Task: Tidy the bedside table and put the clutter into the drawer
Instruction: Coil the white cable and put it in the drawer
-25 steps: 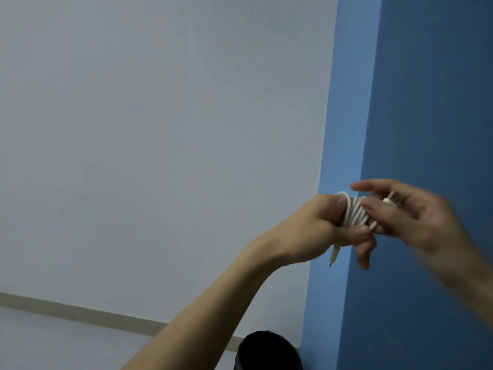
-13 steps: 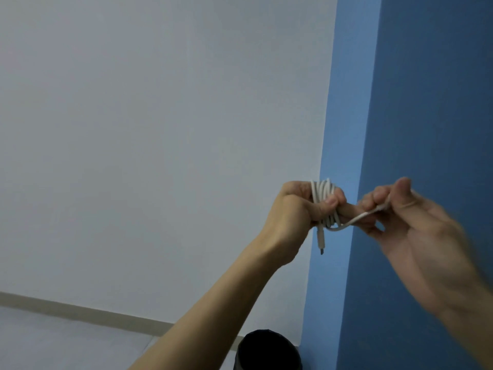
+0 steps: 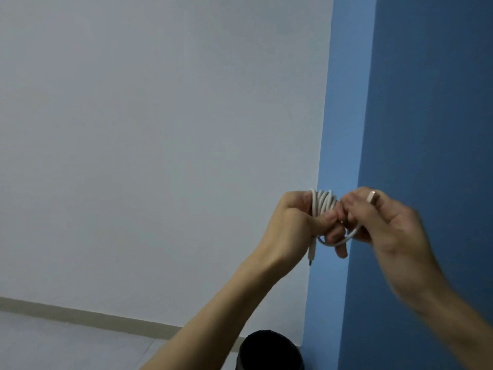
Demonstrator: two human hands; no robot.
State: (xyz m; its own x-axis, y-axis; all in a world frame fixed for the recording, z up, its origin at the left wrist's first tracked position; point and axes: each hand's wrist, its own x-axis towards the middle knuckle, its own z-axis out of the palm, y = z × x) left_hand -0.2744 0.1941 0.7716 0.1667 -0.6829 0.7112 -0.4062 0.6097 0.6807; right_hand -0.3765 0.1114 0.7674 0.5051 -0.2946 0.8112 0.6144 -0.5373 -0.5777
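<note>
The right hand [image 3: 394, 231] and its forearm are blurred, and the forearm runs off the frame at 4 o'clock. The left hand [image 3: 293, 222] hides part of the white cable [image 3: 324, 202] coils it grips; its forearm is cut off at 6 o'clock. A black round thing [image 3: 269, 351] at 6 o'clock is cropped by the bottom edge and too dark to identify.

1. We see a white cable [image 3: 323, 205] wound into several tight loops, the coil upright and gripped in the left hand [image 3: 290, 222].
2. We note its small plug [image 3: 311, 255] hanging straight down below that hand.
3. We follow the free end curving underneath to the right hand [image 3: 386, 225], which pinches it; the wider plug [image 3: 372, 196] pokes up at the fingertips.
</note>
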